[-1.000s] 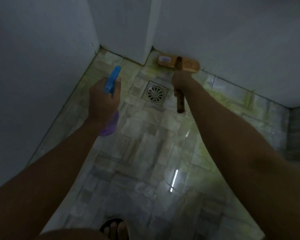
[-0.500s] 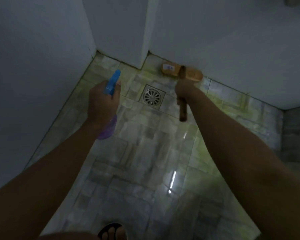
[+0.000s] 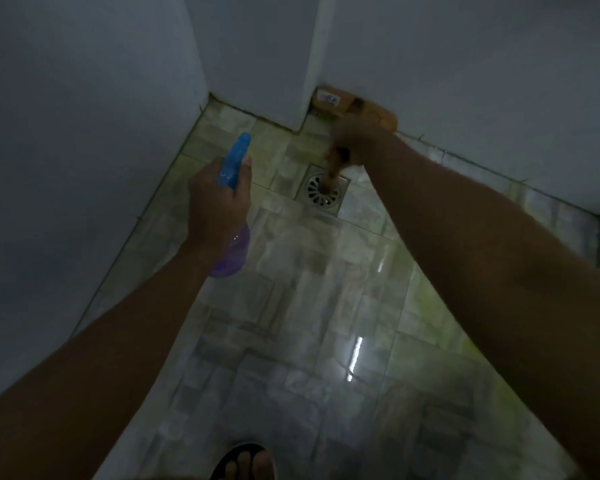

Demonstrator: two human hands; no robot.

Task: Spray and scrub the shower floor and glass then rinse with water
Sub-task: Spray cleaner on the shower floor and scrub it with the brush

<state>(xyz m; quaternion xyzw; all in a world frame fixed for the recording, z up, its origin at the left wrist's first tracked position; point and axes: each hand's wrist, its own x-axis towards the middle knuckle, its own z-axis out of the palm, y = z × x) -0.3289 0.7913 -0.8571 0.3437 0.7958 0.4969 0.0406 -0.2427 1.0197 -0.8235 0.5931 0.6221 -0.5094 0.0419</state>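
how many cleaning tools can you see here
2. A spray bottle in the left hand, and a wooden scrub brush in the right hand at the base of the far wall. Others may lie outside the view.

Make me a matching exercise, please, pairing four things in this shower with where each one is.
Things:
1. spray bottle
2. scrub brush
3. drain
4. sandalled foot

Places:
A. at the bottom edge of the view
B. head against the base of the far wall, handle in the right hand
C. gripped in the left hand
D. set into the floor tiles

Pairs: 1-C, 2-B, 3-D, 4-A.
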